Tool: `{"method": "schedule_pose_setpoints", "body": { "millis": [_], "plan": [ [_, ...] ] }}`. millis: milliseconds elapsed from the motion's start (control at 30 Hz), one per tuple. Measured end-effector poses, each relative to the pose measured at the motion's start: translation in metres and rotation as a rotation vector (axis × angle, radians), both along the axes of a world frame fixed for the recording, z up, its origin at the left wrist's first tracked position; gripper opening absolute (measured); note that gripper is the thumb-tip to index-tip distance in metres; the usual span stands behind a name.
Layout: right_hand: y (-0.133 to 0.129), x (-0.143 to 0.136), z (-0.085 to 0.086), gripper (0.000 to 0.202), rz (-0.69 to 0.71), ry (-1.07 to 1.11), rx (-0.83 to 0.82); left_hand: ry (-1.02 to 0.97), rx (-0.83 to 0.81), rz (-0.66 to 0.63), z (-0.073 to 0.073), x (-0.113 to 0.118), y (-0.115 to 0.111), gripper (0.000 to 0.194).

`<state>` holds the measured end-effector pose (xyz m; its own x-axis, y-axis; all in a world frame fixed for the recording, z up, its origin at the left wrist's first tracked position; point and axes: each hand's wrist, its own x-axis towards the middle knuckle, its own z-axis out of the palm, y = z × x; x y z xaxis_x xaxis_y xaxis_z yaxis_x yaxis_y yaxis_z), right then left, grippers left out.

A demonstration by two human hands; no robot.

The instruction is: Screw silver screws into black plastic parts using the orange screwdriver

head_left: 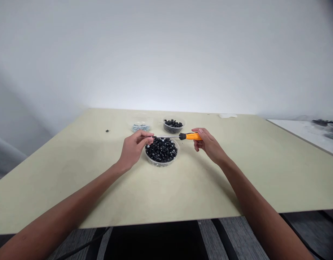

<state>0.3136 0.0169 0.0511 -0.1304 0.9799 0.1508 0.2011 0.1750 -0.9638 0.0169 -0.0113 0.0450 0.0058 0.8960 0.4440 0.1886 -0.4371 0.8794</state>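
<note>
An orange and black screwdriver [192, 136] lies level in the air, its shaft pointing left. My right hand [206, 142] is closed on the end of its handle. At the shaft's tip, my left hand [136, 146] pinches something small and dark, mostly hidden by the fingers. Just below the shaft stands a round clear bowl [161, 164] full of black parts, some with silvery centres. Behind it are a clear bowl [175, 130] of smaller black parts and a clear container [140, 127] of small silvery pieces.
A small black piece [107, 130] lies on the pale table [74, 173] at the left. Near the back edge, right of centre, is a white object [227, 115]. A white surface [298, 133] with more dark parts adjoins at the right. The wall rises behind.
</note>
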Motion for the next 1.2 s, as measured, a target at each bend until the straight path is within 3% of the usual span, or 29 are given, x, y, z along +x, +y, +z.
{"method": "schedule_pose_setpoints", "body": {
  "millis": [167, 533, 733, 967, 1133, 1200],
  "plan": [
    [-0.0002, 0.0037, -0.0006, 0.045, 0.152, 0.103, 0.010, -0.044, -0.009, 0.028, -0.0001, -0.0034, 0.0032, 0.017],
    [-0.0024, 0.0040, 0.0032, 0.045, 0.058, -0.068, 0.034, 0.003, 0.009, 0.016, 0.0015, -0.0047, 0.0025, 0.016],
    [-0.0012, 0.0056, 0.0010, 0.046, 0.152, 0.130, 0.020, 0.022, 0.017, 0.016, 0.0006, -0.0042, 0.0019, 0.015],
    [-0.0005, 0.0028, 0.0021, 0.042, -0.025, -0.005, 0.036, 0.030, -0.009, 0.001, 0.0011, -0.0017, -0.0001, 0.013],
    [-0.0006, 0.0050, 0.0006, 0.043, 0.111, 0.063, 0.033, 0.013, 0.005, 0.023, -0.0001, -0.0026, 0.0012, 0.014],
    [-0.0004, 0.0055, 0.0005, 0.043, 0.098, 0.061, 0.044, 0.016, 0.015, 0.024, -0.0008, -0.0027, 0.0019, 0.015]
  ]
}}
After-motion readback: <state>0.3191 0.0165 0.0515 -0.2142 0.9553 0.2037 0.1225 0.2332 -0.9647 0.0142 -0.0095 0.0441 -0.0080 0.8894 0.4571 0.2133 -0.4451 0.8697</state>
